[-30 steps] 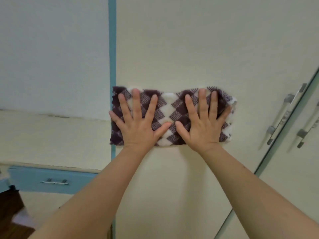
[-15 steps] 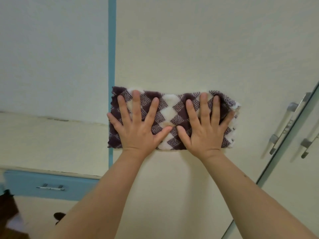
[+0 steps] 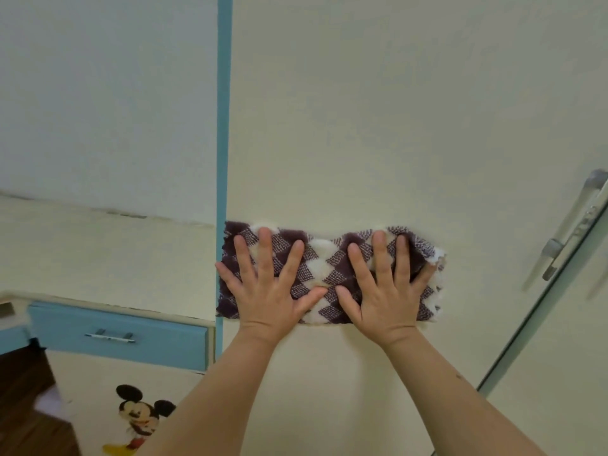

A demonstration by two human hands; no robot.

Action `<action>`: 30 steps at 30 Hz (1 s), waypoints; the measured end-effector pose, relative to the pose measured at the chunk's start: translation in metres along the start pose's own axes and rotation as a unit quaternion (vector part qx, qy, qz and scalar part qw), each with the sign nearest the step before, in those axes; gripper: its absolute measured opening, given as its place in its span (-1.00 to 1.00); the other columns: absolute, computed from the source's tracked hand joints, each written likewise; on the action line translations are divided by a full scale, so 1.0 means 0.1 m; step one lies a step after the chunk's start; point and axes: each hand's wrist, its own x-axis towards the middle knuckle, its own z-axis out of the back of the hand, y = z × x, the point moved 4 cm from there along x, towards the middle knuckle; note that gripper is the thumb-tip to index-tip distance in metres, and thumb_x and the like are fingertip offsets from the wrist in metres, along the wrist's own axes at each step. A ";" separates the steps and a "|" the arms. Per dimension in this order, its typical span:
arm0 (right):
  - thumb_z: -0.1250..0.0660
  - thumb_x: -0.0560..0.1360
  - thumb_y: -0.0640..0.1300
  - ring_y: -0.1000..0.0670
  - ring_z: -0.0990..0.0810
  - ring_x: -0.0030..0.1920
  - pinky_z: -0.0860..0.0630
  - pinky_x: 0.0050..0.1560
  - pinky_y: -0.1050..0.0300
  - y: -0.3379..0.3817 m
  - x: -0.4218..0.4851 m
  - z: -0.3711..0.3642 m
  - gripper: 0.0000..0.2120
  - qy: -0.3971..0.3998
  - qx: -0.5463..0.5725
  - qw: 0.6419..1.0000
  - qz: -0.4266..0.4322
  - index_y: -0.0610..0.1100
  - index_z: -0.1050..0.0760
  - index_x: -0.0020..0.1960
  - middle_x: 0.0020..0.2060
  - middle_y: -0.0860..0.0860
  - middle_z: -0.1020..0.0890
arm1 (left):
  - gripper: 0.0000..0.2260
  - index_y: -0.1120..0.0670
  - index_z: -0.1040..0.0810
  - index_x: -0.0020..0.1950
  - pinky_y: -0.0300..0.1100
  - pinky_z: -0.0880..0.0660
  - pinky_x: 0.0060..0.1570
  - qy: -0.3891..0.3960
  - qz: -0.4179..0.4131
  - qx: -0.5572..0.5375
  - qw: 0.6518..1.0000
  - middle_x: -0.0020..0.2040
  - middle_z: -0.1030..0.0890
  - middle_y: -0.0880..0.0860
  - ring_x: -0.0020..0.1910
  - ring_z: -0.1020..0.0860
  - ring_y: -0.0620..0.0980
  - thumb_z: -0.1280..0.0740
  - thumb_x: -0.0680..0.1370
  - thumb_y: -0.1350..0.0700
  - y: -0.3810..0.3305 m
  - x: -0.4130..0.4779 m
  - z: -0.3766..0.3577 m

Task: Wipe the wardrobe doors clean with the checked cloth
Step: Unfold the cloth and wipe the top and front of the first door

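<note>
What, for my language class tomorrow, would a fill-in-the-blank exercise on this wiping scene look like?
1. The left hand and right hand press the checked cloth on the wardrobe door; the metal handle is to their ___.
2. The drawer beside the door is painted ___.
3. The mouse sticker sits ___ the drawer.
Missing words: right; blue; below.

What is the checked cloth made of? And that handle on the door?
The cloth looks like soft, fluffy fabric, maybe microfibre: its edges are fuzzy and its squares look tufted. The handle looks like metal, with a dull silvery shine, though it could be coated plastic.
</note>
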 end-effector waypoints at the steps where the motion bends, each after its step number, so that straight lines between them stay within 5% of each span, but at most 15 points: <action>1: 0.01 0.52 0.27 -0.11 0.13 0.52 0.14 0.30 -0.40 0.01 -0.04 -0.01 -0.36 0.001 -0.001 1.000 0.003 0.09 0.07 0.52 0.53 0.00 0.13 | -0.22 -0.14 0.14 0.52 0.40 0.12 0.28 0.002 0.001 0.003 1.000 0.53 0.25 0.09 0.48 0.21 0.24 0.04 0.41 -0.49 0.00 -0.04 -0.01; 21: 0.06 0.55 0.24 -0.06 0.12 0.52 0.16 0.35 -0.37 -0.04 -0.49 -0.03 -0.41 0.033 -0.005 0.998 0.053 0.09 0.07 0.52 0.53 0.04 0.12 | -0.24 -0.11 0.19 0.52 0.39 0.15 0.29 0.051 0.057 0.000 0.997 0.52 0.28 0.10 0.48 0.22 0.25 0.12 0.44 -0.47 -0.14 -0.51 -0.10; 30: -0.03 0.51 0.26 -0.07 0.08 0.52 0.20 0.37 -0.36 -0.57 0.08 0.12 -0.37 -0.024 -0.019 0.998 0.060 0.10 -0.01 0.51 0.53 0.05 0.08 | -0.23 -0.14 0.14 0.52 0.39 0.16 0.28 0.009 0.039 -0.002 0.999 0.52 0.28 0.08 0.48 0.23 0.23 0.08 0.42 -0.49 -0.48 0.19 0.01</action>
